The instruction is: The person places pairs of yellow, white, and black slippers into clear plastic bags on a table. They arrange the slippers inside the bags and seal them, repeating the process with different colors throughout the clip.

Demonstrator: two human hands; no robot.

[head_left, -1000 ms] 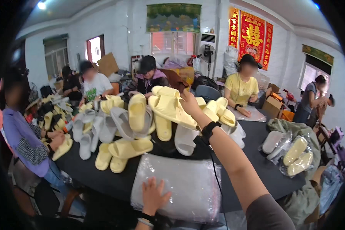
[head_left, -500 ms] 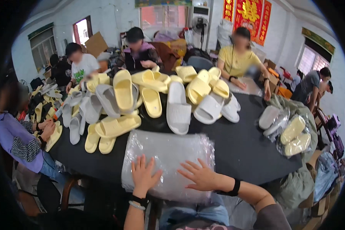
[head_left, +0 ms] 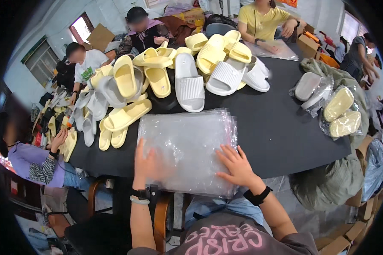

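A stack of clear plastic bags lies at the table's near edge, partly overhanging it toward me. My left hand is at the stack's left side, smeared by motion, so its fingers are hard to make out. On the right side of the stack rests my right hand, its fingers spread and holding nothing. Just beyond the bags stands a heap of slides; a grey slide and a yellow slide are closest to the stack.
Bagged grey slippers and bagged yellow slippers lie at the table's right end, beside a large green sack. Co-workers sit around the black table; one in purple is at my left. Cardboard boxes stand lower right.
My view has tilted downward. My right hand has shifted to the stack's right edge, and my left hand has moved outward to the left edge, now blurred.
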